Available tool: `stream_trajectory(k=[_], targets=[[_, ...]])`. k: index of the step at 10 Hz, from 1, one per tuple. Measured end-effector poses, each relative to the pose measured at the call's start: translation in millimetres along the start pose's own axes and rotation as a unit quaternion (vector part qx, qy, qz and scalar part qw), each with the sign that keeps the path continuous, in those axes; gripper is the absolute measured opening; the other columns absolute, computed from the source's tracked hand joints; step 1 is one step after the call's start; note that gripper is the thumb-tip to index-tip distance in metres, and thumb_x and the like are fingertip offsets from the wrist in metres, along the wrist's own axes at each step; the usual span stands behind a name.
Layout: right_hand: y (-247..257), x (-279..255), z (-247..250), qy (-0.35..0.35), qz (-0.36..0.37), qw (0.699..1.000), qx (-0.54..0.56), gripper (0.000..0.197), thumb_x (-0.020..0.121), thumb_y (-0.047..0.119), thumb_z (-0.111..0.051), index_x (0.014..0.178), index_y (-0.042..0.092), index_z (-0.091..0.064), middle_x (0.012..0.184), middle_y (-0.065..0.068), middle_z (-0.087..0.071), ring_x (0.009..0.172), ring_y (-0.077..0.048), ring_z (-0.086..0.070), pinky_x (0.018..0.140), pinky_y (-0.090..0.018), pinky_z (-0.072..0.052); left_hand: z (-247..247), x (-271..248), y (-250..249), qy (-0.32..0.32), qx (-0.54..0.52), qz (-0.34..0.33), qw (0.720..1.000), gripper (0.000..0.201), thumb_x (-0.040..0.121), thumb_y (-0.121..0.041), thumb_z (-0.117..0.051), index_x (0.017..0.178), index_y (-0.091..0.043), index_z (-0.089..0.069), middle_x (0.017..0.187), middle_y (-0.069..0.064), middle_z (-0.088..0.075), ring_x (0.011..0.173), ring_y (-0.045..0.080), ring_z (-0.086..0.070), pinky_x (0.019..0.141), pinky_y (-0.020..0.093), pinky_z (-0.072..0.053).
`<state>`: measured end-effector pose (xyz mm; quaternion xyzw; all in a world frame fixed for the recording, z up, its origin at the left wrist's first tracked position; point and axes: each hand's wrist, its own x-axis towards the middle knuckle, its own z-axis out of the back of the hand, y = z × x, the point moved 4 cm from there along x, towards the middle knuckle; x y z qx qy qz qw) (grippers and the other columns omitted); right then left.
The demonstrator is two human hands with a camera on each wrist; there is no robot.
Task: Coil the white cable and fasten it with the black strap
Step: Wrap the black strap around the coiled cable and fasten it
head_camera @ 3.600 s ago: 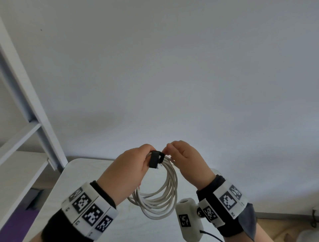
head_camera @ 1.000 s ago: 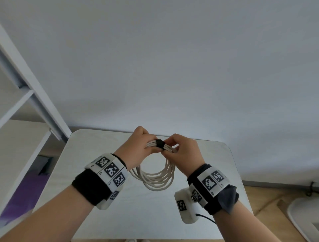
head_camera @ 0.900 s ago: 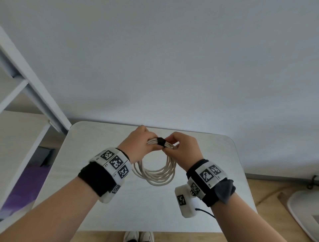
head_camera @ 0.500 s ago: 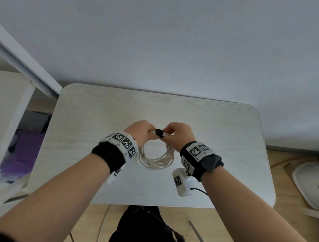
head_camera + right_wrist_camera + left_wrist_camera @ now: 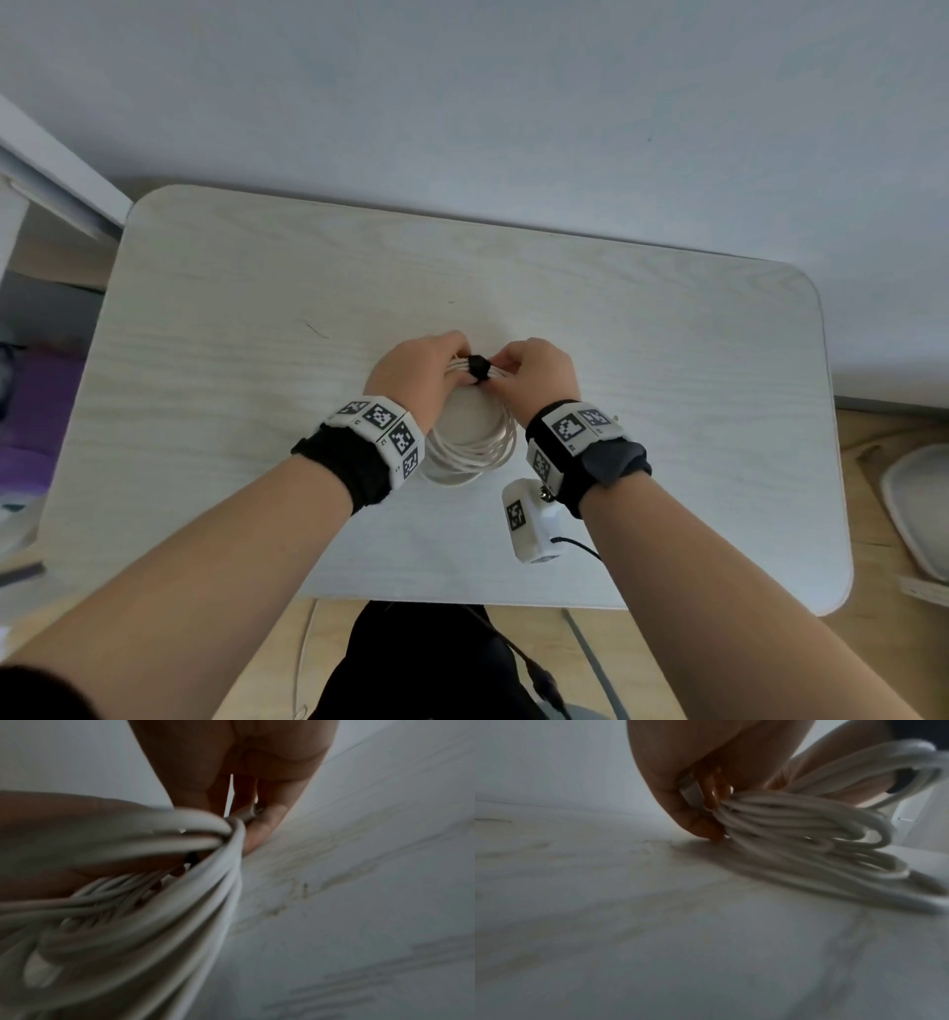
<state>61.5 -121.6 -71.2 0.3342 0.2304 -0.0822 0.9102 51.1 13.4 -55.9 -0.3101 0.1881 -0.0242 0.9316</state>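
Observation:
The white cable (image 5: 470,455) is wound into a round coil of several loops, its lower part lying on the pale table (image 5: 667,360). A black strap (image 5: 478,368) is wrapped round the bundle at the coil's far side. My left hand (image 5: 418,377) grips the loops just left of the strap, and my right hand (image 5: 536,375) grips them just right of it. In the left wrist view the fingers (image 5: 700,815) curl round the cable (image 5: 795,825) close to the table. The right wrist view shows fingers (image 5: 259,825) pinching the blurred loops (image 5: 154,902).
A white shelf frame (image 5: 56,174) stands at the far left beside the table. The wall runs behind the table's far edge. A white rounded object (image 5: 919,509) lies on the wooden floor to the right. Dark clothing (image 5: 426,663) shows below the table's near edge.
Both hands have come down with the coil from mid-air to the table. The strap, loose between my fingers 3.6 s ago, is now wrapped tight round the bundle.

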Motion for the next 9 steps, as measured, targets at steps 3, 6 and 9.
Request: stream_trajectory(k=[3,6,9], targets=[[1,-5,-5,-0.033,0.017,0.999,-0.026,0.014,0.078,0.019,-0.057,0.090,0.020,-0.063,0.100,-0.005,-0.058,0.099,-0.029,-0.051,0.082,-0.037,-0.047,-5,4,5,-0.079,0.075,-0.050,0.993,0.019,0.077,-0.029,-0.070,0.089,-0.014,-0.067,0.092,0.006,-0.062,0.083,0.029,-0.057,0.075,0.041,-0.043],[5,-15,-9,-0.037,0.032,0.992,-0.120,0.037,0.074,0.025,-0.054,0.111,0.021,-0.050,0.117,-0.004,-0.050,0.108,-0.027,-0.043,0.091,-0.039,-0.038,-10,-4,3,-0.079,0.133,-0.027,0.988,0.032,0.081,-0.037,-0.063,0.109,-0.021,-0.061,0.109,0.007,-0.055,0.100,0.029,-0.049,0.077,0.041,-0.043],[14,-27,1,-0.044,0.063,0.993,-0.090,0.064,0.072,0.030,-0.055,0.133,0.025,-0.035,0.136,0.000,-0.042,0.126,-0.022,-0.034,0.106,-0.040,-0.026,1,-11,2,-0.056,0.161,-0.027,0.985,0.065,0.079,-0.043,-0.054,0.138,-0.026,-0.036,0.135,0.001,-0.048,0.125,0.024,-0.041,0.110,0.042,-0.027]])
